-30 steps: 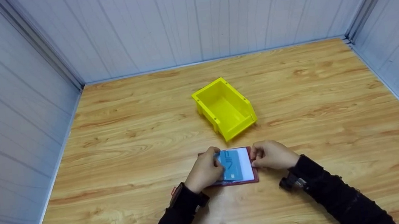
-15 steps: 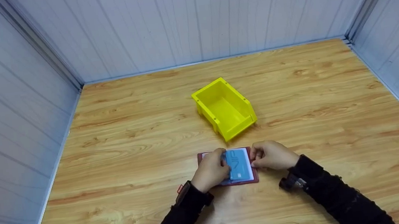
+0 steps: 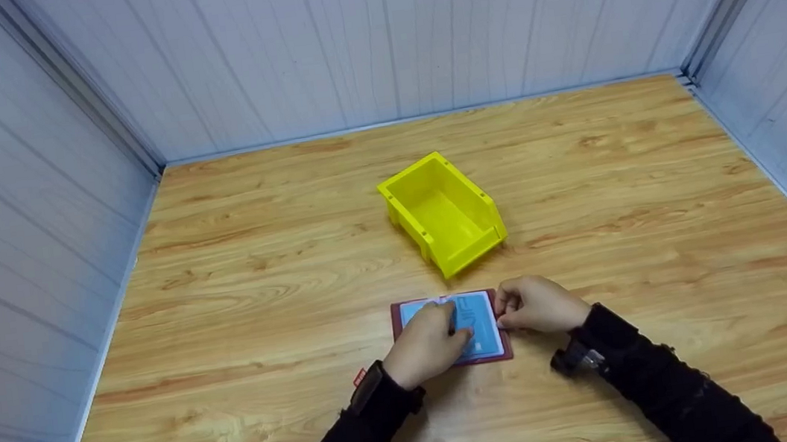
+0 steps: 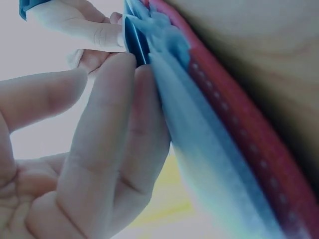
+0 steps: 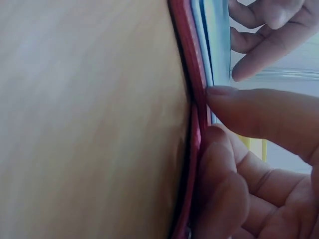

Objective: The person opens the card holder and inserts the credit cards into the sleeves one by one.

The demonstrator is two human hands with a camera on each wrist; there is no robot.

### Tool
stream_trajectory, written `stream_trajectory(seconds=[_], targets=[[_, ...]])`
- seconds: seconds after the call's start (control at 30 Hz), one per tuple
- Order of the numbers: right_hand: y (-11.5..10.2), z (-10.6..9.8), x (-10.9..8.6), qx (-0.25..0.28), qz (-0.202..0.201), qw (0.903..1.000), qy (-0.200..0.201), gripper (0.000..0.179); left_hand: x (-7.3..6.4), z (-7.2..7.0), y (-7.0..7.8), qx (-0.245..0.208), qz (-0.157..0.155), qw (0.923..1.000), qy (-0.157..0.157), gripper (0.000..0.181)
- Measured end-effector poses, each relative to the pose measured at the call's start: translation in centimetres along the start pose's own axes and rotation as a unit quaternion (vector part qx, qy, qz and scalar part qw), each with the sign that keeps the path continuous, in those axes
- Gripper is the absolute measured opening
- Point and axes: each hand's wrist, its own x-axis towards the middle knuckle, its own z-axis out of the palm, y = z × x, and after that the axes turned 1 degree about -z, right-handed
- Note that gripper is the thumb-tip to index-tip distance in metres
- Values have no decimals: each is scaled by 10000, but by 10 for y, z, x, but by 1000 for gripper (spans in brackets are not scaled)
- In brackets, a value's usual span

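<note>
A red card holder (image 3: 396,320) with clear sleeves lies spread on the table, and a blue card (image 3: 480,324) shows in its right half. My left hand (image 3: 424,348) is over the holder's middle; in the left wrist view its extended fingers (image 4: 102,129) press against the card and sleeve, the thumb standing apart. At the right edge, my right hand (image 3: 540,306) pinches the red cover (image 5: 192,45) between thumb and fingers. The card's left end is covered by the left hand in the head view.
A yellow plastic bin (image 3: 447,218) stands just beyond the card holder, angled toward the person. The wood-patterned table (image 3: 258,282) is bounded by pale panels (image 3: 356,38) at the back and both sides.
The blue card has slid right, toward the holder's right edge. My left hand has moved right with it and uncovered the left side of the holder. My right hand has stayed put.
</note>
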Motion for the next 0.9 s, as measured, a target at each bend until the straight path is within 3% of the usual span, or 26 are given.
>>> stream_trajectory(seconds=[0.13, 0.3, 0.47, 0.6, 0.9], targets=[[0, 0, 0, -4, -40, 10000, 13, 11, -4, -2, 1, -85, -82, 9999, 124, 48], [-1, 1, 0, -78, -144, 9998, 88, 12, -8, -10, -5, -142, 39, 9990, 433, 47], [-3, 0, 0, -90, -74, 9999, 100, 13, -12, -22, -23, -67, 45, 9970, 771, 45], [-4, 0, 1, -110, 29, 9999, 69, 12, -16, -29, -39, 21, -122, 9943, 1061, 45], [-5, 2, 4, -101, 72, 9999, 60, 11, -15, -33, -58, 79, -186, 9950, 983, 51]])
